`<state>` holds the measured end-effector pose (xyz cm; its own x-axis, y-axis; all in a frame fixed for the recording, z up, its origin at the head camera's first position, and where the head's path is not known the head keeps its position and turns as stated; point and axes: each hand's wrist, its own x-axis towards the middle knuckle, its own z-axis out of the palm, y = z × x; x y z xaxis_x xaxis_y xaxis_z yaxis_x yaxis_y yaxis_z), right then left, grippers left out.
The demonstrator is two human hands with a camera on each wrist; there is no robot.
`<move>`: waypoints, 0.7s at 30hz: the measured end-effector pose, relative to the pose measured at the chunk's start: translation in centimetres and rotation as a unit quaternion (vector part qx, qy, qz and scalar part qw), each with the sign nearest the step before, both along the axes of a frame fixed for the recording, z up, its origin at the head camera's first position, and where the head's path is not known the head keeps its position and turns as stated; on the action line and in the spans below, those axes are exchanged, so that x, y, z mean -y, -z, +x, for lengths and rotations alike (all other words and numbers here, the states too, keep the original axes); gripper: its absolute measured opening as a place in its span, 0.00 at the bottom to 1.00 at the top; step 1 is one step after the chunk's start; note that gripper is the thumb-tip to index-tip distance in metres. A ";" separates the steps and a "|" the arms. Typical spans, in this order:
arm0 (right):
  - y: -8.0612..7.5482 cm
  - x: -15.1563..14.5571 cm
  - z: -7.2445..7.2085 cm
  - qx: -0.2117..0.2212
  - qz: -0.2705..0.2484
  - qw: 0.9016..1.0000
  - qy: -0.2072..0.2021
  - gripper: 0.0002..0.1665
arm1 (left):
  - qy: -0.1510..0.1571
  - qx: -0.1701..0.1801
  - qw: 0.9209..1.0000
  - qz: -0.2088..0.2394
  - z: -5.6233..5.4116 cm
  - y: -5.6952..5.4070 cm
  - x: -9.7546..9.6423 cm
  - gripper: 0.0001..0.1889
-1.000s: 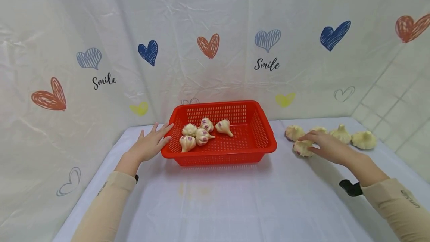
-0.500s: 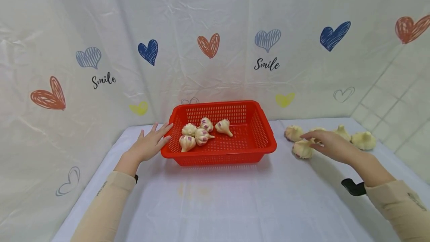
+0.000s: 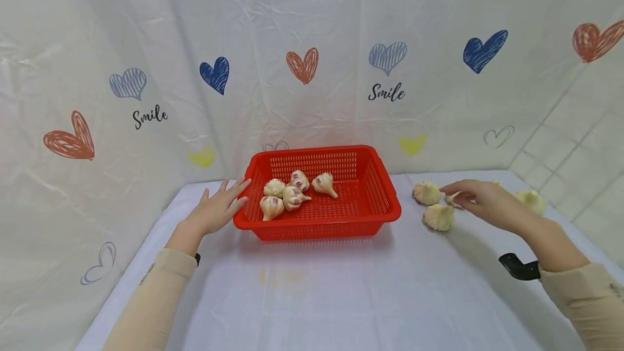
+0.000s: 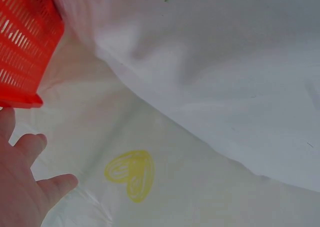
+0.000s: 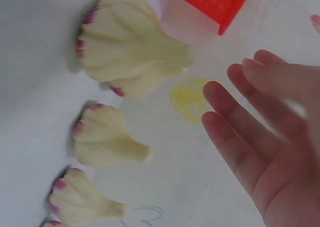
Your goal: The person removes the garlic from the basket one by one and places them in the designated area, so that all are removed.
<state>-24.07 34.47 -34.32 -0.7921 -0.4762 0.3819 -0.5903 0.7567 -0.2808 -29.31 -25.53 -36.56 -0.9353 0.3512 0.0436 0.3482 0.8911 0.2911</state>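
My left hand (image 3: 214, 210) lies with fingers spread against the left rim of a red plastic basket (image 3: 322, 226); the left wrist view shows fingertips at that rim. Several garlic bulbs (image 3: 293, 198) with purple marks sit in the basket's left and middle part. My right hand (image 3: 487, 205) hovers over more garlic on the table's right side, its fingers loosely bent around nothing. A front garlic bulb (image 3: 439, 217) and one behind it (image 3: 427, 193) are left of that hand, which partly hides others. In the right wrist view a large bulb (image 5: 130, 42) faces the fingertips.
A white cloth covers the table (image 3: 322, 297). Behind it hangs a white curtain (image 3: 341, 15) printed with hearts and "Smile". One garlic bulb (image 3: 531, 201) sits near the table's right edge, beyond my right hand. A dark strap (image 3: 519, 267) shows at the right wrist.
My right hand has drawn away from the front garlic bulb, moving right and slightly up with nothing held. The front bulb is now fully visible. My left hand has stayed at the basket rim.
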 end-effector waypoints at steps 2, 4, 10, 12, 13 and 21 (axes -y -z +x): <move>-0.7 0.3 0.1 0.010 -0.005 1.000 0.008 0.20 | 0.000 -0.001 1.000 -0.001 0.0 0.0 0.0 0.33; -1.3 0.6 0.1 0.017 -0.006 1.000 0.015 0.19 | -0.001 -0.001 1.000 -0.001 0.0 0.0 0.0 0.33; -2.4 1.5 -0.1 0.039 -0.013 0.999 0.024 0.17 | -0.002 0.000 1.000 -0.001 -0.1 0.0 0.0 0.34; -2.9 1.8 -0.3 0.054 -0.018 0.998 0.025 0.17 | -0.005 0.005 1.000 -0.002 0.0 0.1 0.0 0.34; -3.1 2.1 -0.4 0.060 -0.022 0.998 0.024 0.17 | -0.007 0.009 1.000 -0.003 0.1 0.1 0.0 0.34; -5.2 5.0 -2.3 0.081 -0.039 0.996 0.022 0.17 | -0.002 -0.012 1.000 -0.014 0.1 0.0 0.0 0.33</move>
